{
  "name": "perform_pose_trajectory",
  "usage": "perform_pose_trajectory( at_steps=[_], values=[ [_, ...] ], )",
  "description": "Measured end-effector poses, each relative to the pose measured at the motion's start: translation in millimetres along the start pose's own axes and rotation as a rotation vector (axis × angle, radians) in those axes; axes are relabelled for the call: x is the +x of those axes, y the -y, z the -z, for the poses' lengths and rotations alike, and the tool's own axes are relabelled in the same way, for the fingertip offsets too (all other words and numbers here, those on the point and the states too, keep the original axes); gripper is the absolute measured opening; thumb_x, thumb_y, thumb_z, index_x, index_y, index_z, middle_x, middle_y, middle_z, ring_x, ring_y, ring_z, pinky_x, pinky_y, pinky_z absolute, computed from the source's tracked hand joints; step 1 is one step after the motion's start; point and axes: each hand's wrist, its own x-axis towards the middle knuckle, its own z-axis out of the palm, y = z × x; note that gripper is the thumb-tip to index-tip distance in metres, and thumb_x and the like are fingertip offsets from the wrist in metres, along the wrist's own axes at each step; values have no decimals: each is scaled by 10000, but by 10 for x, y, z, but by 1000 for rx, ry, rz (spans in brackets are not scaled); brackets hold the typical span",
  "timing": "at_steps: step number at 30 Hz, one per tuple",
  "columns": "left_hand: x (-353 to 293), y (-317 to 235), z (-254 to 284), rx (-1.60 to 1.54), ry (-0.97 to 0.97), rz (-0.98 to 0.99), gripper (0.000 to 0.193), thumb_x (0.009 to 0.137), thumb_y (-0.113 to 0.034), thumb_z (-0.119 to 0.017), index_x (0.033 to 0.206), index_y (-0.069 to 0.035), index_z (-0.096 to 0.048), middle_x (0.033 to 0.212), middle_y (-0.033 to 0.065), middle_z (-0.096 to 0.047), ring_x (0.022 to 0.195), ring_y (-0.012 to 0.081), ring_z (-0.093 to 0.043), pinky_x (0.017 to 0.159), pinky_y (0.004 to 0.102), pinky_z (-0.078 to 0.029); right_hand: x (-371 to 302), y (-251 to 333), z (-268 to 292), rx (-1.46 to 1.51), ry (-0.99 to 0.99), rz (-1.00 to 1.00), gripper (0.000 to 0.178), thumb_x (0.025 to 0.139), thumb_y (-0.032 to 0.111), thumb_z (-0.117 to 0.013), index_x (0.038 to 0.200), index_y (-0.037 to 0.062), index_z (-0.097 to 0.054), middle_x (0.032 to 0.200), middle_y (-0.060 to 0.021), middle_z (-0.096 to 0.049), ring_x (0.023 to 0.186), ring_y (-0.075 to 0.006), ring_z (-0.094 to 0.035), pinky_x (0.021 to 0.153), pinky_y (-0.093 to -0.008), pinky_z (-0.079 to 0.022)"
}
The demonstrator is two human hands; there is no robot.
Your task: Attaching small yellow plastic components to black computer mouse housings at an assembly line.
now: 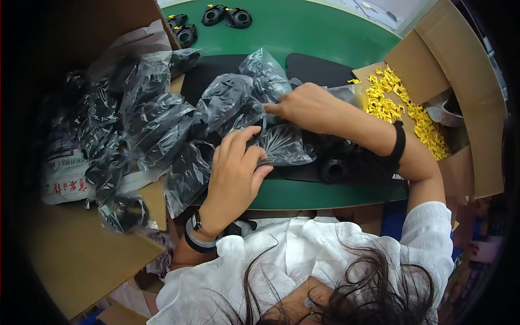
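Clear plastic bags [227,97] with black parts inside lie heaped in front of me, one of them between my hands. My left hand [233,170] rests against the near side of this bag, fingers bent and apart, thumb away from the index finger. From the right, my right hand [306,108] reaches over the bag, its fingers closed on the plastic and the index finger stretched to the left. Folds of plastic hide the right fingertips in part. Under my right forearm sits a loose black round part [333,169] on a black mat [303,172].
A cardboard box [433,59] on the right holds many small yellow pieces [384,97]. More bagged black parts [103,141] fill an open carton [81,260] on the left, over newspaper [65,176]. Several black parts with yellow tips [238,18] stand on the green table [309,27].
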Motion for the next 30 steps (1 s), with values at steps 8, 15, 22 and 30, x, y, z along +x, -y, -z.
perform_pose_trajectory(
  at_steps=[8,15,22,30],
  values=[
    [-116,6,97,-311,-227,105,223,750,-108,-699,827,-5,-518,1099,181,-577,1007,354,-540,855,404,-428,-171,34,225,-17,-141,-69,164,747,79,-598,903,39,-628,711,-129,-617,729,-292,-629,608,-367,-502],
    [178,-154,-11,-165,-342,113,201,820,-111,-636,980,11,-639,868,164,-640,793,313,-604,722,343,-466,-806,-236,532,899,-638,-500,113,872,120,-576,873,7,-576,839,-14,-627,736,-92,-543,667,-239,-443],
    [736,-295,-55,29,-585,46,168,837,-144,-623,939,-23,-679,767,119,-571,735,250,-547,621,327,-430,-900,313,553,1068,-629,-505,248,850,117,-612,1062,32,-515,891,-15,-576,803,-64,-551,724,-216,-442],
    [351,-526,-21,-690,-244,-90,483,806,-188,-672,1233,-19,-524,1155,150,-575,1055,252,-566,899,324,-430,-838,69,185,826,-626,-709,193,797,143,-661,920,3,-608,731,-16,-609,647,-80,-535,572,-245,-435]
  ],
)
